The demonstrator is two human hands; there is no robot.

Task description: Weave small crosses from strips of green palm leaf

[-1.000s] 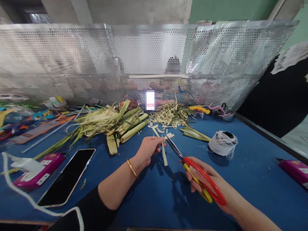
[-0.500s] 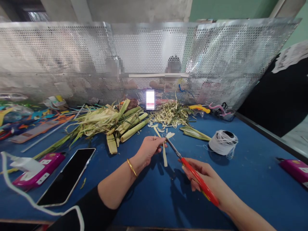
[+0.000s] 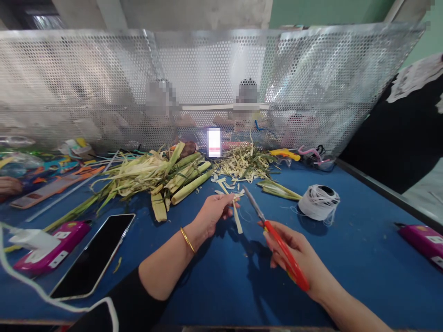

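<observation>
My left hand (image 3: 215, 210), closed in a pinch, holds a pale plant strip (image 3: 237, 221) that hangs below the fingertips. Short pale ends stick out above the fingers, and a fine thread loops beside them. In my right hand (image 3: 294, 246) are red-handled scissors (image 3: 274, 234). Their blades point up and away, just right of the strip and apart from it. Small pale scraps (image 3: 228, 185) lie on the blue tabletop (image 3: 214, 286) beyond my fingers. A spool of white thread (image 3: 317, 205) stands to the right of the scissors.
Green stalks and leaves (image 3: 138, 173) are heaped back left, with a shredded pile (image 3: 247, 163) beside them. A phone (image 3: 95, 258) and a purple power strip (image 3: 53, 249) with a white cable lie left. Another person's hand (image 3: 9, 186) shows at far left. A perforated metal screen (image 3: 214, 60) closes the back.
The scissors have drawn back slightly from my left fingers, and a pale piece above them has dropped lower. Another person's hand has come into view at the far left.
</observation>
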